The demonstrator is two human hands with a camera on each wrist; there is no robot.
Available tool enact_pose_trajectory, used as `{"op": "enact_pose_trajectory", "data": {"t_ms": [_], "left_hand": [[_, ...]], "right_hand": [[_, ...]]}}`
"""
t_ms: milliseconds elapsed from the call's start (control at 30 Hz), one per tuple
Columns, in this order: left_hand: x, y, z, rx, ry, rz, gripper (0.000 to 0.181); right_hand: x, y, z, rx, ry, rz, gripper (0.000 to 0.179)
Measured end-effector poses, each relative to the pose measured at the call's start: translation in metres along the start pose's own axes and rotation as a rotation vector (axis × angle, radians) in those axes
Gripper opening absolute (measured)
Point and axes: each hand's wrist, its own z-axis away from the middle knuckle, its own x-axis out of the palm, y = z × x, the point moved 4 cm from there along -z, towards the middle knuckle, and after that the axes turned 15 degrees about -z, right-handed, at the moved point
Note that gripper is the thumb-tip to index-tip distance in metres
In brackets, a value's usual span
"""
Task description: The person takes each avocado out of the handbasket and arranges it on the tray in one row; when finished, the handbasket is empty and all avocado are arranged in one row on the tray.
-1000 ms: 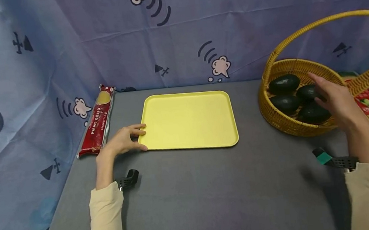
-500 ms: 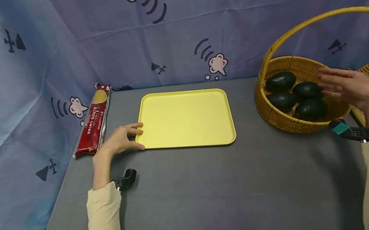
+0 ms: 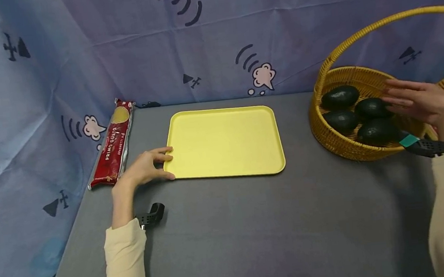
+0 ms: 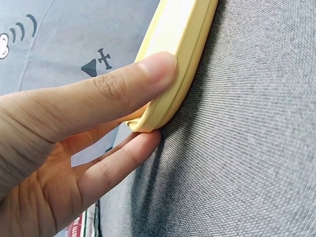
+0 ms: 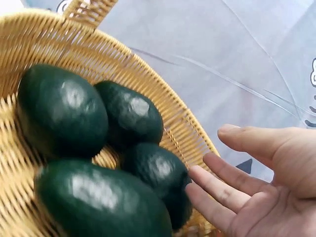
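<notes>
A yellow rectangular tray (image 3: 222, 143) lies flat on the grey table. My left hand (image 3: 143, 167) grips its near left corner, thumb (image 4: 160, 69) against the side and other fingers round the corner. On the right stands a yellow wicker basket (image 3: 319, 131) with a tall arched handle. Several dark green avocados (image 5: 101, 200) lie inside it. My right hand (image 3: 435, 106) is over the basket's right side, fingers extended and holding nothing. In the right wrist view its fingertips (image 5: 197, 173) are right beside the nearest avocado (image 5: 160, 173).
A red spaghetti packet (image 3: 112, 144) lies at the table's left edge, just behind my left hand. Patterned blue cloth (image 3: 213, 45) hangs along the back and left sides. The basket's handle (image 3: 380, 27) arches high above the avocados.
My right hand has shifted right from above the avocados to the basket's right side, its fingers now pointing left. The left hand keeps its grip on the tray. The view has shifted slightly.
</notes>
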Motion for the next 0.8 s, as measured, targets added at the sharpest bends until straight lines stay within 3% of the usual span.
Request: {"op": "enact_pose_trajectory", "data": {"t_ms": [100, 167, 233, 333, 400, 467, 667, 800], "left_hand": [[-0.001, 0.001, 0.001, -0.007, -0.004, -0.001, 0.061], [-0.002, 0.002, 0.002, -0.014, -0.008, -0.001, 0.061], [-0.002, 0.003, 0.002, -0.014, -0.011, -0.002, 0.061], [-0.002, 0.002, 0.003, -0.015, -0.013, -0.008, 0.062], [-0.002, 0.001, 0.003, -0.015, -0.011, -0.011, 0.062], [-0.001, 0.000, 0.003, -0.013, -0.009, -0.011, 0.062], [-0.001, 0.000, 0.002, 0.001, -0.002, 0.002, 0.061], [-0.002, 0.000, 0.002, 0.011, 0.003, 0.004, 0.062]], "right_hand": [[-0.029, 0.007, -0.010, -0.023, -0.083, 0.010, 0.048], [-0.043, 0.008, -0.012, -0.016, -0.111, 0.129, 0.048], [-0.061, 0.013, -0.018, -0.030, -0.198, 0.185, 0.049], [-0.029, 0.005, 0.010, -0.034, -0.208, 0.454, 0.052], [-0.009, 0.003, 0.023, -0.048, -0.247, 0.501, 0.051], [0.021, -0.004, 0.042, -0.030, -0.231, 0.635, 0.052], [0.026, -0.002, 0.038, -0.013, -0.312, 0.771, 0.053], [0.025, -0.003, 0.037, 0.051, -0.320, 0.887, 0.057]]}}
